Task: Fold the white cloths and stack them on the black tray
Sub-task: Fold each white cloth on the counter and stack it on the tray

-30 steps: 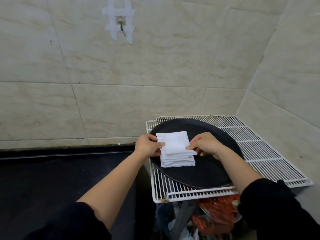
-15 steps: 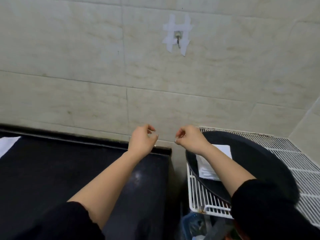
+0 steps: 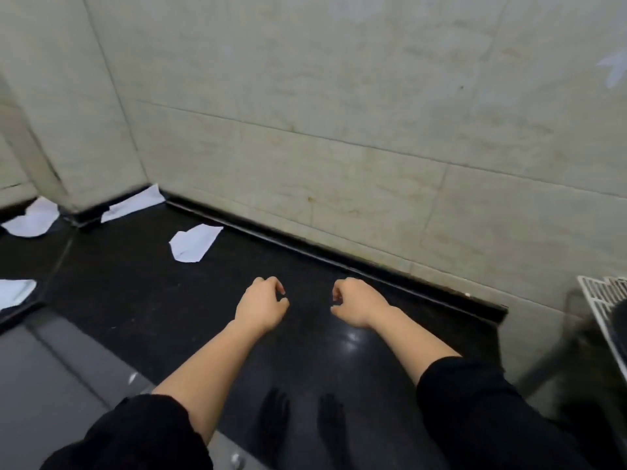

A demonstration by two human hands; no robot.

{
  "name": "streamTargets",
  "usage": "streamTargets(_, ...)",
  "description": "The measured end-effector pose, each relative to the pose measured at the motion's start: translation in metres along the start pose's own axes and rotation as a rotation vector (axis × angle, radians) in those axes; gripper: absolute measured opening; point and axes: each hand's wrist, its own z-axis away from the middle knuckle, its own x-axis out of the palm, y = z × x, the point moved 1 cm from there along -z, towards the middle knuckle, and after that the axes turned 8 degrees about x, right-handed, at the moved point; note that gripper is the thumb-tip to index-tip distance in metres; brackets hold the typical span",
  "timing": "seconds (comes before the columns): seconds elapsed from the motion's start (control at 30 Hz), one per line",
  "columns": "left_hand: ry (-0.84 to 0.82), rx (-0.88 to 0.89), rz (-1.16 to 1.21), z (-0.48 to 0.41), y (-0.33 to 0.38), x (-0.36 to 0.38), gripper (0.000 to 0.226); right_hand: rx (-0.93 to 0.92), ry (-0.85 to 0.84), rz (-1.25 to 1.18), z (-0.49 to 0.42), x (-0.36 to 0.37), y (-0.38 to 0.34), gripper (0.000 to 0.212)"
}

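Note:
Several white cloths lie unfolded on the black counter point(image 3: 152, 300) to the left. The nearest cloth point(image 3: 195, 242) is beyond my left hand, another point(image 3: 132, 203) sits in the wall corner, and two more point(image 3: 32, 218) point(image 3: 13, 293) lie at the far left. My left hand point(image 3: 261, 305) and my right hand point(image 3: 356, 303) hover side by side over the counter with fingers loosely curled and nothing in them. Only a dark sliver of the black tray point(image 3: 619, 322) shows at the right edge; the folded stack on it is out of view.
A white wire rack point(image 3: 599, 293) carries the tray at the far right, past the counter's end. Tiled walls point(image 3: 339, 130) close the back, and a tiled pillar point(image 3: 68, 113) stands at the left. A grey surface point(image 3: 51, 385) lies at the lower left.
Both hands let go of the folded stack on the tray and swung left over the counter. The view turned left, so the tray has almost left the frame and loose cloths appeared.

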Motion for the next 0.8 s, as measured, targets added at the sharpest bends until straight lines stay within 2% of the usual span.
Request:
streamTargets(0.1,-0.008,-0.093,-0.052,0.002,-0.076,-0.034,0.020,-0.062,-0.036,0.011,-0.026,0.032,-0.072,0.019)
streamTargets(0.3,-0.024,-0.194,-0.094,-0.005,-0.178,-0.079,0.020,-0.128,-0.128,0.056,-0.071,0.083,-0.178,0.026)
streamTargets(0.5,-0.025,-0.268,-0.035,-0.038,-0.244,-0.095,0.020,-0.158,-0.141,0.069,-0.128,0.104,-0.250,0.033)
streamTargets(0.8,-0.065,-0.263,-0.046,-0.147,-0.344,-0.111,0.021,-0.108,-0.147,0.022,-0.259,0.142,-0.324,0.025)
